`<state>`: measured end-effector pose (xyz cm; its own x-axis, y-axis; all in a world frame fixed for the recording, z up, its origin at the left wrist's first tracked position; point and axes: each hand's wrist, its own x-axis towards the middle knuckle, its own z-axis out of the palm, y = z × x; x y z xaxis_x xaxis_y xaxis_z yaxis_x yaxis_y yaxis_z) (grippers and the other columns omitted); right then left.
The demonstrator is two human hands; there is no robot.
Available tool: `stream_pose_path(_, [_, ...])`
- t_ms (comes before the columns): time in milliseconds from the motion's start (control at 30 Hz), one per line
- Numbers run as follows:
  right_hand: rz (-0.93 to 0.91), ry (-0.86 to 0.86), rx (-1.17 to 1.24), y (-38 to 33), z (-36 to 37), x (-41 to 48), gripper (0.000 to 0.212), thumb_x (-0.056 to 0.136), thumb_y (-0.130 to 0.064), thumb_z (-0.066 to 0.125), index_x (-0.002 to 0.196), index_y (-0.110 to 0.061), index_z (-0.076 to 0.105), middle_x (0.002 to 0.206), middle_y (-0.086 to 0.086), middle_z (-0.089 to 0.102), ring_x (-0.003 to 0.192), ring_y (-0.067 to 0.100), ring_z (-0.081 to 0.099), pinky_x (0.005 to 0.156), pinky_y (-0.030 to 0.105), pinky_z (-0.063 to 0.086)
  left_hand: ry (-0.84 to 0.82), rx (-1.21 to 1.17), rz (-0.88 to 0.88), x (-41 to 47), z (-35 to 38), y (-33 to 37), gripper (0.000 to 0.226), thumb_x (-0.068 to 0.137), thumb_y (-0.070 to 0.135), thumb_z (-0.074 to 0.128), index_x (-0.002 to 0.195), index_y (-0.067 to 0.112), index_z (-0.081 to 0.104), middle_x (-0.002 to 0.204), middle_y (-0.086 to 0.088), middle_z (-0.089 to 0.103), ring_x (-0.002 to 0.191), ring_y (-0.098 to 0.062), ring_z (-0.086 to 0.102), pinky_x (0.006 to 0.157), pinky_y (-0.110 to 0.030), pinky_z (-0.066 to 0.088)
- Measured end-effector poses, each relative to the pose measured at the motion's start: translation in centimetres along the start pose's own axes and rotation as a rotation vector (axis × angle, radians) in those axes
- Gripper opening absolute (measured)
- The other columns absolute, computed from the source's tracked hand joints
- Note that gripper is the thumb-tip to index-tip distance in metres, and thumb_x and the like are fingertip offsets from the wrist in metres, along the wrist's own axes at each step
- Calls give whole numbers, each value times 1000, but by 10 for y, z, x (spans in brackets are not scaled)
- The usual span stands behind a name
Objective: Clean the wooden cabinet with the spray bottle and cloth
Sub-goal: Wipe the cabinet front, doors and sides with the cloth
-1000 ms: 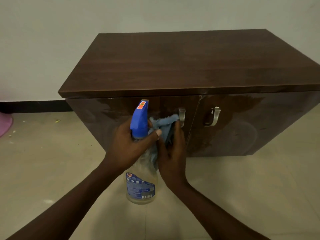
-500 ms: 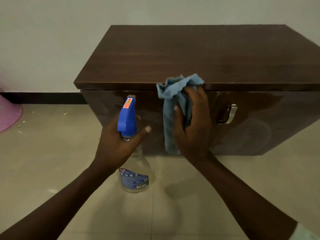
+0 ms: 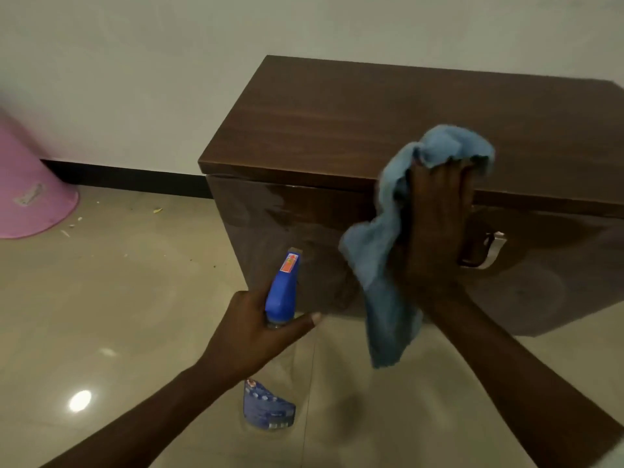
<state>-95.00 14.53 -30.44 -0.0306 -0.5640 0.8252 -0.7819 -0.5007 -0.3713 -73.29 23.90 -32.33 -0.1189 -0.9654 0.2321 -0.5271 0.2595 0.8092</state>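
Glossy beige tiled floor spreading under a pale wall, with a pink plastic tub lying at far left. Standing against the wall at right: dark brown wooden cabinet, flat top, glossy front, one curved metal handle showing.

Gripping the neck of a clear plastic spray bottle with a blue trigger head: left hand, fingers wrapped closed, thumb stretched out to the right, nozzle pointing toward the cabinet front. Liquid level inside the bottle too blurred to tell.

Pressing a crumpled light blue cloth against the cabinet's upper front edge: right hand, fingers curled over the bunched top of the cloth, loose end hanging down on the left of the wrist.
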Motion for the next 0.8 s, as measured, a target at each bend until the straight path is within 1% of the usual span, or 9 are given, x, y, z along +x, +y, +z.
stream_pose_path(67, [-133,85,-163,-16,13,-4,44,103,-30,24,137,-5,36,143,18,43,138,33,22,121,36,-3,51,-4,-21,3,-6,-1,48,64,69,64,74,23,54,60,-2,56,59,-19,57,52,-16,45])
stream_pose_path(200, [-285,24,-239,-56,79,-7,41,102,-26,21,134,-8,40,134,17,56,130,34,32,119,41,-4,148,22,30,2,-24,-2,30,69,54,67,82,31,52,68,-1,58,59,-16,56,55,-8,41])
stream_pose_path(267, [-506,-136,-303,-47,89,-17,40,100,-26,35,135,-7,38,133,15,58,130,32,32,119,43,-2,155,6,76,3,-21,3,28,71,49,68,87,35,51,65,6,59,56,-11,55,56,-6,40])
stream_pose_path(333, [-799,-360,-368,-24,96,-38,62,89,-35,59,137,-4,36,138,14,53,134,29,34,119,45,5,154,-17,87,3,-20,4,29,73,44,72,88,37,48,69,20,61,56,-3,55,57,-4,40])
stream_pose_path(433, [-1005,-561,-541,6,94,-63,83,83,-39,67,141,1,23,144,11,45,135,26,34,121,47,0,176,-4,46,-1,-26,-6,31,76,33,76,94,27,52,65,21,63,61,3,59,59,-2,42])
stream_pose_path(533, [-1016,-523,-583,8,86,-52,88,80,-30,68,140,3,13,146,7,43,136,23,37,120,44,-11,208,1,42,-6,-34,-9,35,76,40,73,99,23,53,68,18,66,64,-2,62,60,-3,43])
stream_pose_path(667, [-860,-344,-306,-49,97,-2,46,98,-17,39,142,-4,32,144,13,47,139,26,33,120,42,2,228,24,88,-11,-37,-5,34,75,43,67,94,18,54,74,11,62,57,-8,56,57,-5,40])
stream_pose_path(733, [-870,-290,-321,-68,112,-4,43,102,-16,25,141,-2,39,146,15,44,139,27,36,120,42,6,222,13,106,-12,-37,-2,30,76,40,66,93,19,54,71,18,61,56,-3,55,58,-5,40])
stream_pose_path(800, [-831,-418,-230,-75,116,-28,50,104,-20,18,130,9,50,135,26,53,133,30,41,121,29,4,218,-12,92,-12,-34,-3,27,76,40,66,93,23,53,70,24,61,57,0,56,58,-4,41])
